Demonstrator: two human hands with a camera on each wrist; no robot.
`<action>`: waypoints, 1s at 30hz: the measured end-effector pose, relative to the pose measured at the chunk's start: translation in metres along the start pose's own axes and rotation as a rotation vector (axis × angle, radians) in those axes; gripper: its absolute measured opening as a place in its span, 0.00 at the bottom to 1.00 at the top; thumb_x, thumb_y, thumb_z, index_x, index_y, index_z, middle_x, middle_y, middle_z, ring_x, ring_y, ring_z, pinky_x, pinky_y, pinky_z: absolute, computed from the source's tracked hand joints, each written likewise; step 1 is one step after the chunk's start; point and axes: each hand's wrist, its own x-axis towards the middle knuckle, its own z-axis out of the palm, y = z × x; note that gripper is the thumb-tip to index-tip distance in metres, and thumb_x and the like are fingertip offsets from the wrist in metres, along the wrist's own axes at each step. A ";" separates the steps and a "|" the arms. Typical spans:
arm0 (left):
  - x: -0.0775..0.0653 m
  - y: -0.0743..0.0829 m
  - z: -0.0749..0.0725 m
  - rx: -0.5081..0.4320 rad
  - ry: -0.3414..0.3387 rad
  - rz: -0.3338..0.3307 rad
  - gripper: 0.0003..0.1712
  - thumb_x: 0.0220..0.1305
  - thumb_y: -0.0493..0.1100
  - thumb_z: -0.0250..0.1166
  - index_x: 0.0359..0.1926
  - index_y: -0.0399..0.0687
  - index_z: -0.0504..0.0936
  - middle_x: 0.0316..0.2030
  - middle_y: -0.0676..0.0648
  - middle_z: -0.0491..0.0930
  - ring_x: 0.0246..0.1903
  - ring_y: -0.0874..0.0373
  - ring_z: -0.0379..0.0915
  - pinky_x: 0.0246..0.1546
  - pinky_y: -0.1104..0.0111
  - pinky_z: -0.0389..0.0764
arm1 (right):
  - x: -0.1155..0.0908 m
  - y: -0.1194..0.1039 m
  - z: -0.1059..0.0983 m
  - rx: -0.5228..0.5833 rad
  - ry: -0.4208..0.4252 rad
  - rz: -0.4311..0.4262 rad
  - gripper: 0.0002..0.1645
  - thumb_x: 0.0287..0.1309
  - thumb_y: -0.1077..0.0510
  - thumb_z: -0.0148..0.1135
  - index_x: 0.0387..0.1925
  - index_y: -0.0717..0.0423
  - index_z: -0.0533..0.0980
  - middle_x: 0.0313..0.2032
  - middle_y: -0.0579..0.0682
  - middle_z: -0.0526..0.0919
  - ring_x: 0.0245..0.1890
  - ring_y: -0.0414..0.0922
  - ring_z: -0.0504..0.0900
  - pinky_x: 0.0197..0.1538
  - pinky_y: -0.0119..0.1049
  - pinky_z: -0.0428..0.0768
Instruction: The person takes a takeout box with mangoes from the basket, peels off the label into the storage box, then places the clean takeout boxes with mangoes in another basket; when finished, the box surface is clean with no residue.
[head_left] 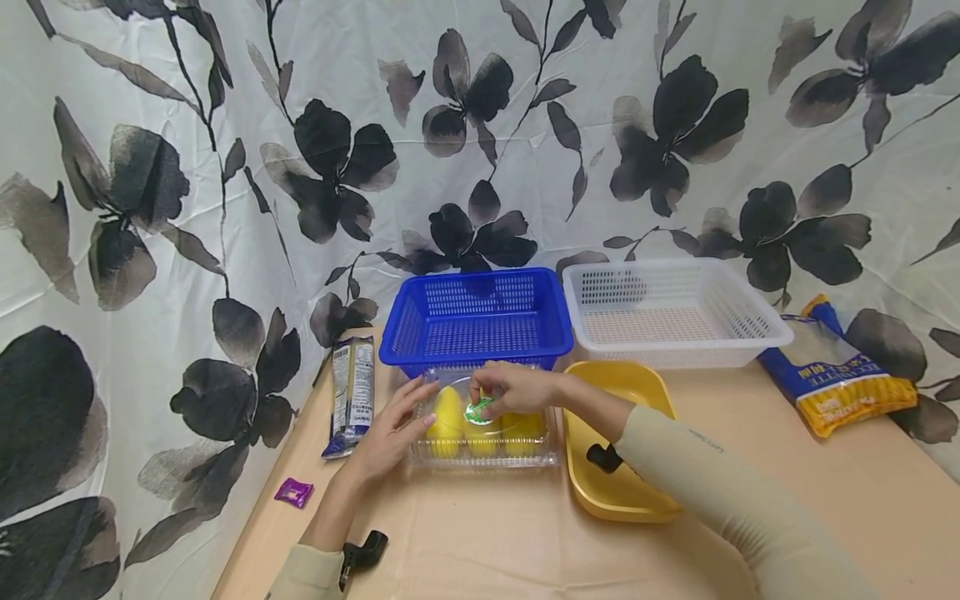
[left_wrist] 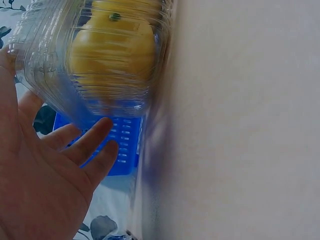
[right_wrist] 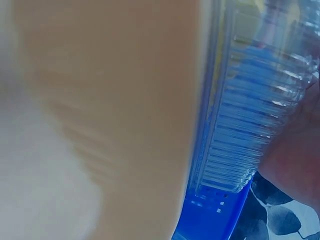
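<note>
A clear plastic clamshell box (head_left: pixel 483 454) holds several yellow fruits (head_left: pixel 447 421) and lies in the middle of the table. On its lid is a green label (head_left: pixel 478 410). My right hand (head_left: pixel 519 388) reaches over the lid with bent fingers and pinches at this label; in the right wrist view its fingertips are hidden. At the box's left side my left hand (head_left: pixel 392 427) touches the plastic with spread, fairly straight fingers. The left wrist view shows a fruit with a green stem end (left_wrist: pixel 114 17) through the ribbed wall.
Behind the box stand a blue basket (head_left: pixel 397 354) and a white basket (head_left: pixel 675 354). A yellow tray (head_left: pixel 622 508) lies under my right forearm. A snack packet (head_left: pixel 351 396) and a small purple wrapper (head_left: pixel 294 492) lie left, a blue-and-yellow bag (head_left: pixel 836 367) far right.
</note>
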 end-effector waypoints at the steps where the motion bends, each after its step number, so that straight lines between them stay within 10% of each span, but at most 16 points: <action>1: 0.000 0.000 0.000 0.000 -0.001 0.000 0.29 0.76 0.53 0.62 0.75 0.65 0.71 0.82 0.46 0.52 0.81 0.39 0.49 0.76 0.41 0.60 | 0.000 0.001 0.001 0.000 0.009 0.000 0.10 0.66 0.55 0.70 0.47 0.45 0.79 0.45 0.50 0.75 0.50 0.48 0.70 0.51 0.41 0.72; 16: 0.002 0.006 0.002 -0.026 -0.024 -0.018 0.31 0.76 0.54 0.62 0.76 0.60 0.70 0.83 0.44 0.50 0.81 0.38 0.48 0.76 0.42 0.60 | -0.012 -0.004 0.002 -0.020 0.220 0.123 0.17 0.51 0.51 0.82 0.40 0.49 0.84 0.37 0.43 0.83 0.40 0.44 0.78 0.49 0.37 0.80; 30: 0.000 0.003 -0.001 -0.024 -0.010 -0.019 0.30 0.76 0.53 0.62 0.75 0.63 0.71 0.83 0.45 0.51 0.81 0.39 0.48 0.77 0.42 0.59 | -0.011 -0.009 0.002 0.014 0.250 0.221 0.14 0.50 0.48 0.83 0.34 0.46 0.85 0.31 0.41 0.85 0.41 0.44 0.77 0.62 0.54 0.56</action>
